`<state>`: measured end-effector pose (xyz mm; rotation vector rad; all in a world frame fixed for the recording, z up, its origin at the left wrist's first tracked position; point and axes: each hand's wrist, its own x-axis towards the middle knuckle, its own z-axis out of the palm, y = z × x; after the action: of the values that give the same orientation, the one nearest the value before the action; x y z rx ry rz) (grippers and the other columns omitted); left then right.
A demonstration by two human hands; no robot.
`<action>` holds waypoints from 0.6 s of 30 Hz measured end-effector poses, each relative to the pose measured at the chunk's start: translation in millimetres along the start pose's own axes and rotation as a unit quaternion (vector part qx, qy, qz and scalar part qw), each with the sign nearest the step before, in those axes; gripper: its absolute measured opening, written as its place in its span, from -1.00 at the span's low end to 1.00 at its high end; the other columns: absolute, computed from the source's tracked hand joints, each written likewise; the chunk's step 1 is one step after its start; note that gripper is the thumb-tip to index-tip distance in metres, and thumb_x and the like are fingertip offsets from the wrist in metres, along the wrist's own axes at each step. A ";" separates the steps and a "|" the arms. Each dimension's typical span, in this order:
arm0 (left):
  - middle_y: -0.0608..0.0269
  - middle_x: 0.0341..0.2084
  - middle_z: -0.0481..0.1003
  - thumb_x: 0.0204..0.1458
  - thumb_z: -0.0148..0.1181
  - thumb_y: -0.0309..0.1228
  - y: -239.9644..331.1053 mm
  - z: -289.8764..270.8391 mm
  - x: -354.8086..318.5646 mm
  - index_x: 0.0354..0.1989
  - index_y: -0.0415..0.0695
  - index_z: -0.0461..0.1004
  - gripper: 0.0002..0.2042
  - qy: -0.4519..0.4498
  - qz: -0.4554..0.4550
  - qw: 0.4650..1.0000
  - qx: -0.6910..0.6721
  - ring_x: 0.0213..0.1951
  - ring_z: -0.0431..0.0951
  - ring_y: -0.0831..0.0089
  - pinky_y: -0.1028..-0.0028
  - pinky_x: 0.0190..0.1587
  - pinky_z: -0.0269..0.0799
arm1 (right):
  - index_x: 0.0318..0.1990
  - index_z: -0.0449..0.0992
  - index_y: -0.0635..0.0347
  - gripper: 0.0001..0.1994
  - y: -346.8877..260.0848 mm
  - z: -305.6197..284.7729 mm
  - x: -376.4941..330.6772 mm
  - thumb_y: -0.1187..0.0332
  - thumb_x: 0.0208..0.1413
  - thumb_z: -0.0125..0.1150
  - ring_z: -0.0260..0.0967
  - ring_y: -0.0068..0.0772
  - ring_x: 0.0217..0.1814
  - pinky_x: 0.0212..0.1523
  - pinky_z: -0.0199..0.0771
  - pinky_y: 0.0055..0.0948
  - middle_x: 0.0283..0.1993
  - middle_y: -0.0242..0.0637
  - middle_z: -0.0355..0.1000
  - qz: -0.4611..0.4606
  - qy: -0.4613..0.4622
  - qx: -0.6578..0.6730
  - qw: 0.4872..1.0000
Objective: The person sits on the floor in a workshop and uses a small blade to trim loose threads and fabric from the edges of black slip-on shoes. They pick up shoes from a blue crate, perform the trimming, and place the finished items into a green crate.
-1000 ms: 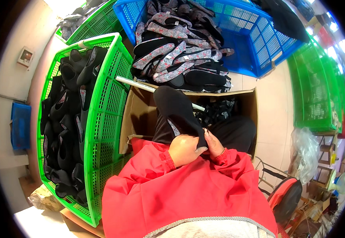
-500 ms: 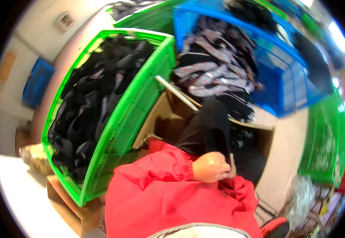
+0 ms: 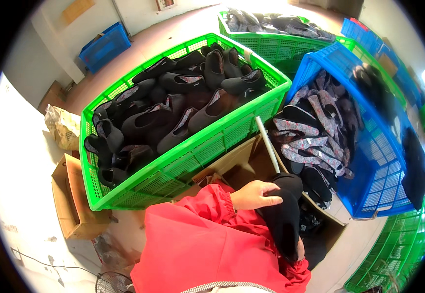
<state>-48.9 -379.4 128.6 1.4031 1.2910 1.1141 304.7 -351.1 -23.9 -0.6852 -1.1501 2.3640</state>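
Note:
A black shoe (image 3: 283,229) lies lengthwise over my lap, close to my black-trousered knee (image 3: 289,183). At its lower end my right hand (image 3: 301,249) grips the edge, with most of its fingers hidden behind the shoe. My left hand (image 3: 254,195) is at the upper end, by the knee, its thumb and fingers apart and nothing visibly held. Red sleeves cover both my arms. Left of me, a green basket (image 3: 193,168) is heaped with black shoes (image 3: 178,83). More shoes with patterned linings (image 3: 303,141) spill from a tipped blue basket (image 3: 369,193) on the right.
An open cardboard box (image 3: 242,158) stands beside my legs, and a white stick (image 3: 267,144) leans on it. Another carton (image 3: 71,200) is at the left. Behind stands a second filled green basket (image 3: 266,45); green crates (image 3: 393,249) are at the lower right.
My view has swung left, bringing the green basket nearer the middle. My left hand has moved off from my right hand toward the shoe's upper end, and its fingers have opened.

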 end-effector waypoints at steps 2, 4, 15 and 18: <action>0.07 -0.25 0.58 0.12 0.22 -0.23 -5.3 -5.0 0.8 -0.07 -0.32 0.49 -0.62 -0.023 -0.008 0.999 0.042 -0.21 0.57 0.31 0.41 -0.07 0.43 | 0.19 0.24 0.41 -0.32 -15.5 3.9 0.5 -0.06 0.18 0.13 0.52 0.04 -0.12 -0.24 0.60 -0.01 -0.01 0.12 0.45 0.080 -0.118 0.096 0.985; 0.05 -0.28 0.58 0.11 0.22 -0.23 -2.5 -10.7 1.3 -0.10 -0.32 0.51 -0.64 -0.034 -0.015 0.997 0.063 -0.23 0.58 0.28 0.40 -0.10 0.44 | 0.19 0.23 0.43 -0.30 -10.9 22.9 1.7 -0.12 0.20 0.04 0.50 0.16 -0.45 -0.49 0.59 0.02 -0.23 0.29 0.47 0.101 0.013 0.143 0.984; 0.18 -0.35 0.55 0.22 0.06 -0.27 61.5 -146.5 1.5 -0.21 -0.21 0.44 -0.77 0.362 0.139 0.917 -0.096 -0.41 0.56 0.44 0.50 -0.37 0.47 | 0.25 0.22 0.21 -0.43 10.7 27.4 8.9 -0.02 0.27 0.02 0.51 -0.37 -0.53 -0.76 -0.03 -0.65 -0.19 0.01 0.53 0.109 0.185 0.054 0.975; -0.03 -0.08 0.49 0.25 -0.02 -0.43 72.9 -205.0 30.5 0.20 -0.36 0.22 -0.61 0.466 0.120 0.823 -0.301 -0.07 0.56 0.27 0.35 -0.05 0.52 | 0.24 0.23 0.22 -0.45 8.1 28.2 8.6 0.01 0.27 0.04 0.50 -0.38 -0.54 -0.76 -0.03 -0.64 -0.20 0.00 0.53 0.114 0.195 0.047 0.973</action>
<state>-234.9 -344.4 240.1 0.5033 1.1894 2.3133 279.9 -367.7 -17.4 -1.2366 -0.8208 2.3005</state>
